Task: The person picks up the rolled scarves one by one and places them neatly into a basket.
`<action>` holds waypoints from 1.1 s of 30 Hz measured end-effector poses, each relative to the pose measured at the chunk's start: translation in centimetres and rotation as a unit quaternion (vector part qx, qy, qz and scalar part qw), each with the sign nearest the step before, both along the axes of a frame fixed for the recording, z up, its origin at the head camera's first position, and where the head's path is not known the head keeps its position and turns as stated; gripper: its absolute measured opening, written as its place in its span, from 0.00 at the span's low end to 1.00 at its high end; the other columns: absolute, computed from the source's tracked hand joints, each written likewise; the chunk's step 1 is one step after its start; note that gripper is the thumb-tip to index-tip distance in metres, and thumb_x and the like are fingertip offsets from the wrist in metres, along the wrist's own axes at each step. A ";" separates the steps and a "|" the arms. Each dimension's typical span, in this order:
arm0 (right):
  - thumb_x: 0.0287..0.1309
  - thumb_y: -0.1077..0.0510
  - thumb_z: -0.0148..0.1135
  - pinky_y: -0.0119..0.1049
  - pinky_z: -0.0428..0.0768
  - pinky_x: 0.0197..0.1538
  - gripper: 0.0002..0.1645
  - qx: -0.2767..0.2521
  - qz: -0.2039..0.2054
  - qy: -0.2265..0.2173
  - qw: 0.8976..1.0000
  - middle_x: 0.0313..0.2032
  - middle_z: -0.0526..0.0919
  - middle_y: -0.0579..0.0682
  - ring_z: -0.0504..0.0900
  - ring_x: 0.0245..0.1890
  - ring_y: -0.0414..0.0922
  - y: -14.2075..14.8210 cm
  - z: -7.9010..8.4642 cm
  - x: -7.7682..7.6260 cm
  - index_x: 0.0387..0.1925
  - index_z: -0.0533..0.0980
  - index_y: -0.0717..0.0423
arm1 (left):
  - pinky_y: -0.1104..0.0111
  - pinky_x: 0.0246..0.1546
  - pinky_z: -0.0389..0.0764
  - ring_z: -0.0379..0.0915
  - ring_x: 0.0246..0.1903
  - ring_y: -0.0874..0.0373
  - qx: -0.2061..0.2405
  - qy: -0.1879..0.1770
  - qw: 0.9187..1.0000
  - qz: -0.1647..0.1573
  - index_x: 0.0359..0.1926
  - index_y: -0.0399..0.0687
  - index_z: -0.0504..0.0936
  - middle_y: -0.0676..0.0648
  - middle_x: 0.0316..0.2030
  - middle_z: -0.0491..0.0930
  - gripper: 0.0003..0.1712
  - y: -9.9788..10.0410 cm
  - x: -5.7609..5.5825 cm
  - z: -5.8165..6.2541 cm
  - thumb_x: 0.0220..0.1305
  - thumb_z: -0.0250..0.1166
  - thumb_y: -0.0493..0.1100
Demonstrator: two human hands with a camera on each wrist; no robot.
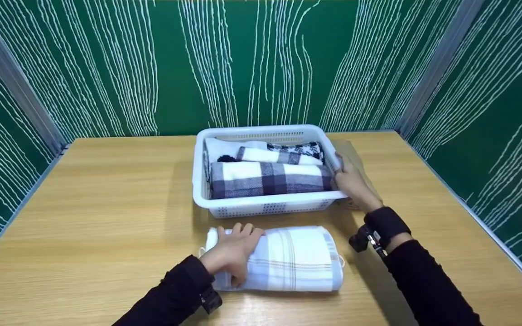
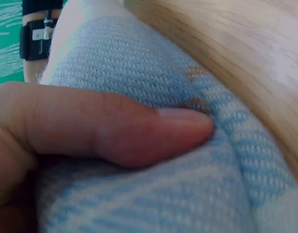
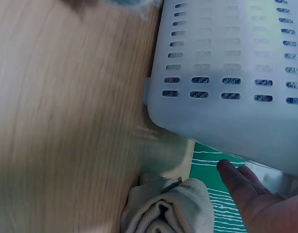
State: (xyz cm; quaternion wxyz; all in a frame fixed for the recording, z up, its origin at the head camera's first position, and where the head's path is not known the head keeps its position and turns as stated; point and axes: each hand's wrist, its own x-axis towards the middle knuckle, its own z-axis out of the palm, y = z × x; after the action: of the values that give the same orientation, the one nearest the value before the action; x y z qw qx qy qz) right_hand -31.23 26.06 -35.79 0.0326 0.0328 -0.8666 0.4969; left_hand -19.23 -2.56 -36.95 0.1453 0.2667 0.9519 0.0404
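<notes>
On the table in front lies a rolled blue-and-white plaid cloth (image 1: 297,258). My left hand (image 1: 238,253) grips its left end, fingers spread over the top and thumb on the near side. Close up in the left wrist view, the thumb (image 2: 153,131) presses into the woven cloth (image 2: 124,58). Behind the roll stands a white plastic basket (image 1: 261,200) with slotted walls. My right hand (image 1: 354,183) holds the basket's right rim. Its fingers (image 3: 238,184) show against the outer wall in the right wrist view; the thumb is hidden there.
Inside the basket lie a dark-and-white checked roll (image 1: 270,177), a smaller checked roll (image 1: 261,155) and a black-and-white patterned cloth (image 1: 308,148). A beige rolled cloth (image 3: 170,208) rests just right of the basket. Green walls (image 1: 166,68) with white lines enclose the table.
</notes>
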 end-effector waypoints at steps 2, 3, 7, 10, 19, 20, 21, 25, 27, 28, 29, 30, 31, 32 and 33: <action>0.59 0.68 0.33 0.46 0.64 0.51 0.32 -0.002 -0.003 -0.001 1.000 0.60 0.53 0.66 0.60 0.51 0.57 0.1 0.1 -0.1 0.65 0.43 0.61 | 0.43 0.49 0.53 0.56 0.49 0.53 0.003 -0.005 1.000 -0.004 0.59 0.56 0.58 0.51 0.50 0.62 0.65 -0.1 -0.2 0.1 0.07 0.75 0.35; 0.60 0.67 0.33 0.45 0.64 0.50 0.32 -0.008 -0.004 -0.005 1.000 0.60 0.53 0.66 0.61 0.50 0.56 0.1 0.2 -0.1 0.65 0.43 0.61 | 0.43 0.50 0.52 0.55 0.51 0.53 0.006 -0.007 1.000 -0.008 0.60 0.57 0.57 0.51 0.52 0.61 0.66 -0.3 -0.3 0.3 0.08 0.75 0.36; 0.63 0.61 0.32 0.36 0.71 0.41 0.30 -0.078 -0.033 -0.028 0.996 0.59 0.54 0.64 0.66 0.44 0.53 0.3 0.5 0.7 0.65 0.42 0.59 | 0.41 0.54 0.46 0.48 0.59 0.50 0.062 -0.022 0.998 -0.014 0.65 0.56 0.50 0.48 0.60 0.55 0.69 -1.7 0.0 0.7 0.14 0.78 0.46; 0.64 0.58 0.33 0.33 0.73 0.37 0.29 -0.126 -0.088 -0.037 0.987 0.59 0.55 0.63 0.68 0.44 0.53 0.5 0.5 2.7 0.65 0.44 0.59 | 0.39 0.54 0.42 0.42 0.62 0.48 0.152 -0.021 0.988 0.012 0.66 0.54 0.47 0.46 0.64 0.50 0.71 -3.8 0.8 0.6 0.17 0.76 0.57; 0.62 0.58 0.41 0.34 0.70 0.38 0.19 -0.198 -0.061 -0.147 0.967 0.36 0.65 0.49 0.68 0.34 0.41 1.9 0.5 11.8 0.51 0.57 0.65 | 0.48 0.49 0.65 0.50 0.58 0.36 0.452 -0.187 0.835 0.253 0.66 0.39 0.39 0.32 0.62 0.47 0.59 -9.4 3.6 -0.6 0.46 0.64 0.60; 0.62 0.57 0.41 0.34 0.70 0.36 0.16 -0.194 -0.043 -0.169 0.965 0.33 0.66 0.49 0.68 0.30 0.40 2.0 0.2 12.5 0.47 0.60 0.64 | 0.49 0.47 0.68 0.50 0.58 0.35 0.473 -0.225 0.802 0.288 0.65 0.37 0.38 0.30 0.62 0.48 0.56 -9.6 3.9 -0.7 0.50 0.61 0.60; 0.62 0.56 0.42 0.36 0.71 0.36 0.15 -0.189 -0.026 -0.191 0.963 0.33 0.67 0.49 0.68 0.30 0.41 2.0 -0.1 13.1 0.45 0.61 0.63 | 0.49 0.45 0.69 0.51 0.57 0.36 0.494 -0.253 0.770 0.314 0.65 0.34 0.40 0.30 0.61 0.48 0.52 -9.7 4.1 -0.7 0.54 0.58 0.59; 0.60 0.48 0.45 0.41 0.74 0.40 0.17 -0.189 0.014 -0.255 0.948 0.35 0.68 0.53 0.71 0.32 0.45 1.9 -2.6 14.3 0.37 0.64 0.60 | 0.51 0.39 0.73 0.60 0.50 0.40 0.555 -0.310 0.673 0.378 0.59 0.29 0.53 0.29 0.53 0.57 0.40 -9.2 4.6 -0.9 0.58 0.53 0.55; 0.59 0.46 0.45 0.41 0.74 0.41 0.19 -0.194 0.020 -0.271 0.943 0.36 0.68 0.53 0.71 0.35 0.45 1.2 -3.5 14.7 0.38 0.65 0.60 | 0.52 0.39 0.73 0.64 0.45 0.45 0.575 -0.323 0.647 0.383 0.52 0.30 0.62 0.34 0.46 0.64 0.31 -8.8 4.5 -1.1 0.59 0.52 0.53; 0.59 0.45 0.45 0.40 0.74 0.41 0.21 -0.195 0.026 -0.275 0.941 0.37 0.69 0.53 0.71 0.35 0.45 0.8 -3.9 14.8 0.39 0.65 0.60 | 0.53 0.38 0.73 0.65 0.42 0.47 0.581 -0.327 0.637 0.387 0.49 0.31 0.64 0.37 0.43 0.67 0.28 -8.5 4.4 -1.2 0.59 0.52 0.52; 0.59 0.45 0.45 0.40 0.73 0.41 0.21 -0.192 0.022 -0.274 0.942 0.37 0.69 0.53 0.71 0.36 0.45 0.1 -4.1 15.0 0.40 0.66 0.60 | 0.53 0.38 0.73 0.66 0.40 0.49 0.585 -0.333 0.629 0.388 0.46 0.33 0.66 0.39 0.40 0.69 0.26 -8.1 4.4 -1.2 0.59 0.53 0.52; 0.58 0.44 0.44 0.39 0.73 0.41 0.24 -0.189 0.019 -0.270 0.944 0.37 0.70 0.53 0.70 0.36 0.45 -0.6 -4.1 15.2 0.41 0.66 0.61 | 0.54 0.38 0.73 0.68 0.38 0.50 0.588 -0.341 0.623 0.387 0.44 0.34 0.68 0.41 0.37 0.70 0.23 -7.8 4.3 -1.2 0.59 0.53 0.51; 0.58 0.43 0.44 0.39 0.71 0.41 0.26 -0.183 0.011 -0.267 0.946 0.38 0.70 0.54 0.70 0.37 0.46 -1.4 -3.8 15.4 0.44 0.65 0.62 | 0.54 0.38 0.73 0.69 0.37 0.51 0.591 -0.346 0.619 0.384 0.44 0.35 0.68 0.42 0.36 0.72 0.22 -7.5 4.2 -1.2 0.59 0.53 0.50; 0.59 0.42 0.42 0.39 0.70 0.42 0.29 -0.176 0.016 -0.261 0.949 0.40 0.69 0.54 0.69 0.39 0.46 -2.1 -3.8 15.5 0.48 0.64 0.64 | 0.54 0.37 0.74 0.71 0.36 0.51 0.592 -0.349 0.618 0.382 0.44 0.35 0.69 0.43 0.35 0.73 0.22 -7.2 4.1 -1.2 0.59 0.53 0.50; 0.59 0.42 0.41 0.39 0.68 0.44 0.31 -0.169 0.011 -0.253 0.952 0.41 0.68 0.55 0.68 0.41 0.47 -2.8 -3.6 15.6 0.51 0.62 0.64 | 0.55 0.37 0.74 0.72 0.35 0.51 0.591 -0.351 0.618 0.380 0.44 0.36 0.69 0.43 0.34 0.74 0.21 -7.0 4.0 -1.2 0.59 0.53 0.50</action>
State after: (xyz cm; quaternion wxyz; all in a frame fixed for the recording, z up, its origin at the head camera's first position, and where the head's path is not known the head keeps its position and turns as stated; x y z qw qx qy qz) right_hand -15.64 23.27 -39.36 -0.1887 -0.0905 -0.7492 0.6285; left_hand -15.19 -9.53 -38.18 0.2512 -0.1255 0.6149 0.7369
